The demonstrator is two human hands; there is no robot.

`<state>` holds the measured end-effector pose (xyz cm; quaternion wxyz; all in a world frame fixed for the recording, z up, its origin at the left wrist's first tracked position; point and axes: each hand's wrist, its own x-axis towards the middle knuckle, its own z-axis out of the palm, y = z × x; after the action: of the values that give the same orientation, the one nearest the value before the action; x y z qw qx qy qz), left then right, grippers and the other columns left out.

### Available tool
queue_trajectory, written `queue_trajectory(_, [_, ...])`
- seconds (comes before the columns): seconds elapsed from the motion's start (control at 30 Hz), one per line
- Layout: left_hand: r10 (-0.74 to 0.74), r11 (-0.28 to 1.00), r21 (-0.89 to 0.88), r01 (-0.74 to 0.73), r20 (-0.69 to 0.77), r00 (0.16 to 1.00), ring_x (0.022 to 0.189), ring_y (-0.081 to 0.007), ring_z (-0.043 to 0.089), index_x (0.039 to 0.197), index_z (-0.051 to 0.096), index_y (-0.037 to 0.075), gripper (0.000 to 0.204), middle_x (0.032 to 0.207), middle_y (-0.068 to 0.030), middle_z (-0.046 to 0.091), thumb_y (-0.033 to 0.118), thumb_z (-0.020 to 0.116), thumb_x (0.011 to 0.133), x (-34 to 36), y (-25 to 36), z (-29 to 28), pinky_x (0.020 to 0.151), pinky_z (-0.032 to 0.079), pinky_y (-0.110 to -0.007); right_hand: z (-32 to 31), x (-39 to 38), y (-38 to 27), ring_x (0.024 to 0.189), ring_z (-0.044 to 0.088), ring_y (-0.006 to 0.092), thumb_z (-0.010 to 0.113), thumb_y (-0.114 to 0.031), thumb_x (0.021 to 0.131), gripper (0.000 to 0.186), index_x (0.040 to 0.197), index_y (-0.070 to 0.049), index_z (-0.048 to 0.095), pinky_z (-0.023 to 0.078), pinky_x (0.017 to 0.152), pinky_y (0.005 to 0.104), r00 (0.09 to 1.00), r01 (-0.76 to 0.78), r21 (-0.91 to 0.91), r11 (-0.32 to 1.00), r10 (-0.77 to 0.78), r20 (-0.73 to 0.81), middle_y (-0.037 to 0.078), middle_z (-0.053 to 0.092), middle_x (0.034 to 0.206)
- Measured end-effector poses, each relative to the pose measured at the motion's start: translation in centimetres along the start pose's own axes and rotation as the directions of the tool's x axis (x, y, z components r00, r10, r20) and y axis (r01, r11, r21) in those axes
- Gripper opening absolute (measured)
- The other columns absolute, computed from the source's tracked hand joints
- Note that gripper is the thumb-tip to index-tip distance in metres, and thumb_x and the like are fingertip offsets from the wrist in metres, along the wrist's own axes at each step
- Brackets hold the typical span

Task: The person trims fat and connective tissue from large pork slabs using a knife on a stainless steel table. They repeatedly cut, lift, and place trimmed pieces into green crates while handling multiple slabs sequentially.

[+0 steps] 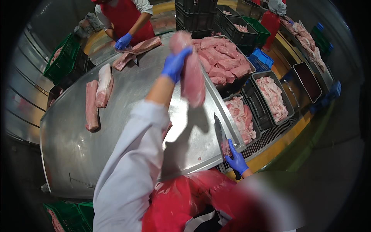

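Note:
My left hand (176,65), in a blue glove, grips a long pink pork loin (193,81) and holds it up over the steel table (135,154); the meat is blurred by motion. My right hand (237,161), also blue-gloved, is closed round the dark handle of a knife (219,129) at the table's near right corner. The blade points away from me, along the table's right edge. Reddish meat scraps (226,148) show beside the blade; what they rest on is unclear. Part of another meat piece (167,129) shows from behind my left sleeve.
Two loins (92,104) lie on the table's left side. Across it, a co-worker's gloved hand (123,41) is at another loin (145,47), near a knife (135,59). To the right stand a crate of meat cuts (252,66) and trimmings bins (291,112). Black crates (195,19) are stacked behind.

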<state>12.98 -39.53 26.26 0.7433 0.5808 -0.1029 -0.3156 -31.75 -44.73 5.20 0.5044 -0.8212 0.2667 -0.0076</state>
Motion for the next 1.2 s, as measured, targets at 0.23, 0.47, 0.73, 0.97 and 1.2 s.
queue_trajectory(0.23, [0.435,0.567,0.797,-0.208,-0.075,0.897,0.134,-0.0382,0.046,0.141,0.037,-0.012,0.104,0.143,-0.0316,0.046,0.056,0.080,0.074,5.7,-11.5,-10.9,0.110,0.038,-0.043,-7.1,2.9,4.0,0.082,0.071,0.0325,0.062,-0.011,0.088,0.087,0.159,-0.020,0.013,0.053,0.074,0.0374,0.999,0.015,-0.065,0.998,-0.018,-0.048,0.020,0.070,0.099])
queue_trajectory(0.47, [-0.015,-0.069,0.956,0.284,-0.285,0.958,0.126,-0.0415,0.050,0.141,0.041,0.003,0.103,0.133,-0.0240,0.052,0.041,0.088,0.058,-15.2,-24.2,-20.9,0.101,0.044,-0.052,-9.4,2.6,10.9,0.063,0.061,0.0354,0.064,-0.010,0.088,0.088,0.159,-0.021,0.012,0.049,0.062,0.0407,0.996,-0.084,-0.097,0.992,0.083,-0.011,0.018,0.060,0.071])
queue_trajectory(0.73, [-0.114,0.910,0.368,0.191,-0.220,0.969,0.107,-0.0226,0.062,0.132,0.051,0.001,0.074,0.119,-0.0091,0.062,0.012,0.077,0.063,-17.6,-28.4,-22.8,0.094,0.051,-0.034,-11.2,9.0,8.1,0.061,0.061,0.0228,0.061,-0.006,0.086,0.087,0.159,-0.017,0.015,0.050,0.062,0.0355,0.997,-0.064,-0.158,0.985,0.069,0.031,0.012,0.062,0.072])
queue_trajectory(0.97, [0.110,0.967,0.210,-0.145,0.169,0.979,0.123,-0.0226,0.053,0.144,0.042,0.001,0.101,0.136,-0.0093,0.054,0.047,0.085,0.065,-2.8,-16.2,-2.7,0.105,0.043,-0.037,-11.5,8.1,11.2,0.085,0.066,0.0204,0.058,-0.003,0.089,0.083,0.159,-0.016,0.016,0.051,0.077,0.0332,0.994,-0.098,0.149,0.984,0.104,-0.030,0.014,0.068,0.101])
queue_trajectory(1.2, [0.164,0.618,0.714,-0.328,0.291,0.943,0.109,-0.0251,0.062,0.129,0.050,-0.010,0.081,0.123,-0.0200,0.062,0.035,0.080,0.069,21.9,-1.8,14.1,0.093,0.051,-0.035,-12.9,5.1,11.7,0.060,0.059,0.0135,0.055,-0.005,0.091,0.079,0.159,-0.019,0.018,0.051,0.057,0.0300,0.975,-0.135,0.046,0.990,0.141,-0.174,0.006,0.066,0.076])
